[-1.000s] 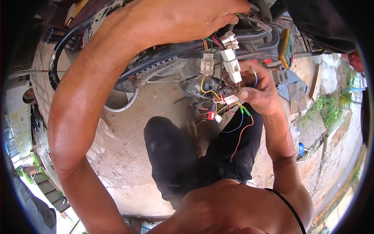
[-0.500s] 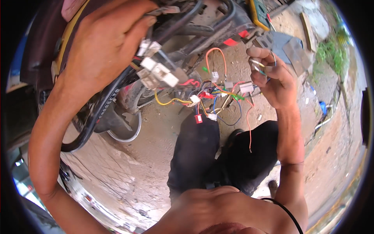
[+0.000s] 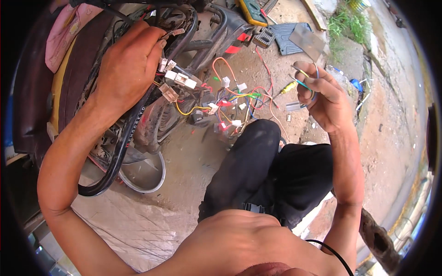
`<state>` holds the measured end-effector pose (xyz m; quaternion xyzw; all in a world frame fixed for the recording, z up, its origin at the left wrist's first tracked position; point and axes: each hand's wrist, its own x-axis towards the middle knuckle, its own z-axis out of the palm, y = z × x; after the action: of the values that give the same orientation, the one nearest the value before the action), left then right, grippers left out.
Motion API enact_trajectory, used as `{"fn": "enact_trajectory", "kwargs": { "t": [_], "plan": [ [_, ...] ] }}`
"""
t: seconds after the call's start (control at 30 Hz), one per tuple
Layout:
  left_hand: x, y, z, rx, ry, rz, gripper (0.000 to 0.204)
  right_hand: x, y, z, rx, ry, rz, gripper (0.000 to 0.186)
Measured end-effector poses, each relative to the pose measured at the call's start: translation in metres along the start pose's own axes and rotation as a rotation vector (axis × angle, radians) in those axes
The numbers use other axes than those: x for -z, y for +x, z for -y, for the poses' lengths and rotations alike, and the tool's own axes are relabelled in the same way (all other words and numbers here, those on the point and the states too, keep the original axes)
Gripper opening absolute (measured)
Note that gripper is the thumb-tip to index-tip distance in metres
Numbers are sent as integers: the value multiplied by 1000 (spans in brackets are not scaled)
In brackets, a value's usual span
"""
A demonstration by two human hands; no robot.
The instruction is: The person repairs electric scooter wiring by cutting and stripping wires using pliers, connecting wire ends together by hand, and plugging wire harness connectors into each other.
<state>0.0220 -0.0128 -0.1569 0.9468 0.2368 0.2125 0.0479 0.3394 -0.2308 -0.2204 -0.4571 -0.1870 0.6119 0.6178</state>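
Note:
My left hand [image 3: 131, 64] reaches in over the frame of a two-wheeled vehicle. Its thumb and fingers pinch a small pale connector [image 3: 176, 32]. Just below that hand hang several white plug connectors [image 3: 182, 80] on wires. My right hand [image 3: 324, 94] is raised at the right, fingers curled round thin wires [image 3: 302, 72] in yellow, green and blue, their ends poking out past the fingertips. Between the hands spreads a tangled wiring harness [image 3: 235, 99] with red, yellow, blue and orange wires and white, red and green plugs.
A black tubular rail [image 3: 131, 131] curves down at the left, near a round metal ring [image 3: 159, 177]. At the top lie a yellow-and-green multimeter [image 3: 251, 11], a finned metal part [image 3: 264, 37] and a grey plate [image 3: 283, 37]. My bent knees [image 3: 262, 142] are under the harness.
The whole view has shifted, so the vehicle and ground parts appear further left. My right hand has moved rightward, away from the harness, still holding the wires. My left hand keeps its pinch.

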Motion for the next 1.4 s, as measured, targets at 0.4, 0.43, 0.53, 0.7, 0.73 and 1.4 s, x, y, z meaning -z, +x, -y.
{"fn": "enact_trajectory", "kwargs": {
  "t": [0.4,0.43,0.53,0.7,0.73,1.4],
  "plan": [
    [26,8,12,-38,-111,256,21,-53,39,4,35,89,68,41],
    [28,9,12,-31,-100,256,21,-60,44,7,51,134,124,42],
    [34,7,10,-48,-94,304,23,-71,58,7,66,197,203,41],
    [41,7,5,-13,-89,349,26,-46,80,-15,23,-92,98,37],
    [42,9,5,-15,-77,358,27,-35,87,-23,-34,-144,62,39],
    [41,2,-5,150,-14,444,37,174,179,-395,-323,-859,-216,27]
  ]
}}
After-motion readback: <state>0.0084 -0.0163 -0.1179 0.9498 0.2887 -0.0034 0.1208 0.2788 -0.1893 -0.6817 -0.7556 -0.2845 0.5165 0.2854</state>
